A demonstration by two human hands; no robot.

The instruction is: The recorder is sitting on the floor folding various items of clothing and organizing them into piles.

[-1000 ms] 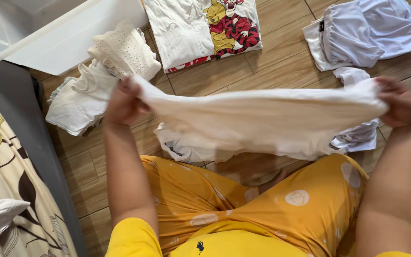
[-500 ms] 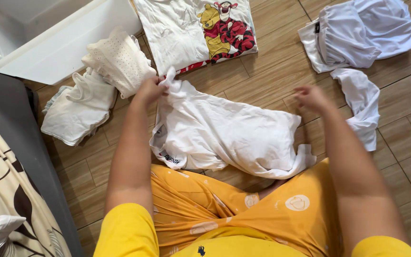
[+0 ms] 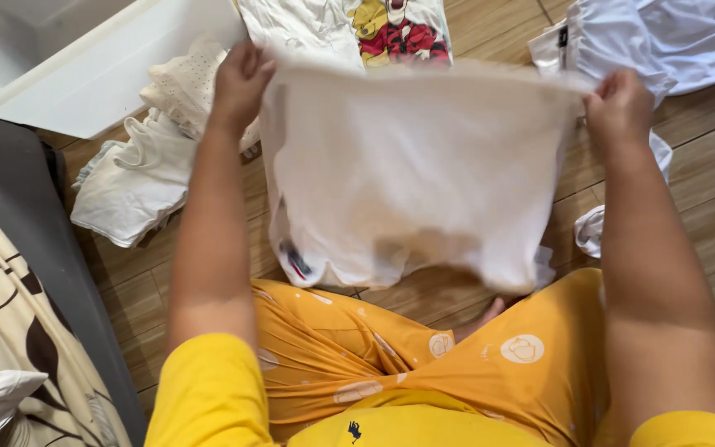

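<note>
Off wooden floor [image 3: 473, 124] — white garment [image 3: 411, 174] now lifted, both hands gripping.

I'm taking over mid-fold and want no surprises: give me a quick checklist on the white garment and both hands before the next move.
1. Left hand grips a top corner of the white garment: ok.
2. Right hand grips the other top corner: ok.
3. Top edge stretched fairly level between hands: ok.
4. Garment hanging flat, without folds: not ok, lower edge bunches.
5. Bare wooden floor beneath for laying down: cannot tell, garment hides it.
6. Cartoon-print shirt clear of the garment: cannot tell.
</note>
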